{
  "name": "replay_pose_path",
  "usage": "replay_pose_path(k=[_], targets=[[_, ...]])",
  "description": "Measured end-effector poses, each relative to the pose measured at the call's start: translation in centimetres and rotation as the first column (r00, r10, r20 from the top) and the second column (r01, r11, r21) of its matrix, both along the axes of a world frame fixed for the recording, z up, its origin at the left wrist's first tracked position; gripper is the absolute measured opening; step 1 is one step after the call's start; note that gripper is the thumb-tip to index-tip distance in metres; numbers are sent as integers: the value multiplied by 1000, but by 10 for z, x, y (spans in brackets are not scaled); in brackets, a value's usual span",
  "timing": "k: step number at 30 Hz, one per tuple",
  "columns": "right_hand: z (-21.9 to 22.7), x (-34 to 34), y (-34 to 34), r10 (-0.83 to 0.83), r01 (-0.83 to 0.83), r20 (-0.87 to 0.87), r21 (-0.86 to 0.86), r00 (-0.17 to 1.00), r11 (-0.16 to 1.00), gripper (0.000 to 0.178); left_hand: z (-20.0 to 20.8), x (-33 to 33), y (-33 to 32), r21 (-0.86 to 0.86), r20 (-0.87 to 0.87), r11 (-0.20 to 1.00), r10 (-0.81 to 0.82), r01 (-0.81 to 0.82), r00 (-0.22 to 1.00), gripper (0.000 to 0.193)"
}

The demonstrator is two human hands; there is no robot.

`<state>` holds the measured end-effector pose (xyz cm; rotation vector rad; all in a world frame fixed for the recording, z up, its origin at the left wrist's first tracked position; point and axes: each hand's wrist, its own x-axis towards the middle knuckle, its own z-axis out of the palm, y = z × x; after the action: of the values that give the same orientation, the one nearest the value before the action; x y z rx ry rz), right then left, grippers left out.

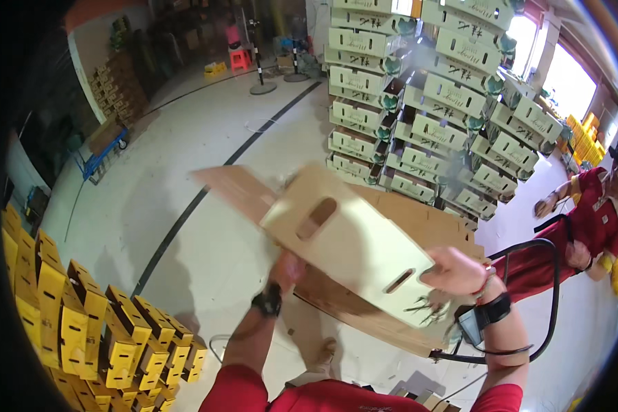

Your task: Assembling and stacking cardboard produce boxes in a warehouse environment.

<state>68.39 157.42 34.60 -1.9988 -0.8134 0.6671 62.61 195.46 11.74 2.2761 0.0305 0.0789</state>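
A cardboard box (364, 250), pale cream outside with brown flaps, is tilted in front of me, with oval handle slots in its panel. My right hand (456, 271) is closed on its right end, near the smaller slot. My left hand (288, 266) is closed at its near left edge, its fingertips partly hidden by the box. I wear a dark band on each wrist, and a small grey device (470, 326) is strapped at the right one. Under the box lie flat brown cardboard sheets (426, 220), largely covered by it.
Tall stacks of pale boxes (446, 89) rise ahead. Yellow boxes (117, 336) are piled at lower left. A black tubular rail (555, 295) curves beside my right arm. A person in red (584, 213) is at right. Farther off are a blue cart (99, 154) and a red stool (239, 60).
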Motion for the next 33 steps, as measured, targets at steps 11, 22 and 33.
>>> replay_pose_path(k=[11, 22, 33], targets=[[-142, -91, -103, -583, 642, -271, 295, 766, 707, 34, 93, -24, -90, -869, 132, 430, -280, 247, 951, 77], [-110, -128, -147, -276, 442, -380, 472, 883, 763, 48, 112, -77, -71, -798, 27, 564, -317, 211, 948, 20], [-90, -114, -122, -242, 308, -190, 604, 951, 735, 51, 107, -79, -57, -791, 172, 592, -26, 154, 985, 31]])
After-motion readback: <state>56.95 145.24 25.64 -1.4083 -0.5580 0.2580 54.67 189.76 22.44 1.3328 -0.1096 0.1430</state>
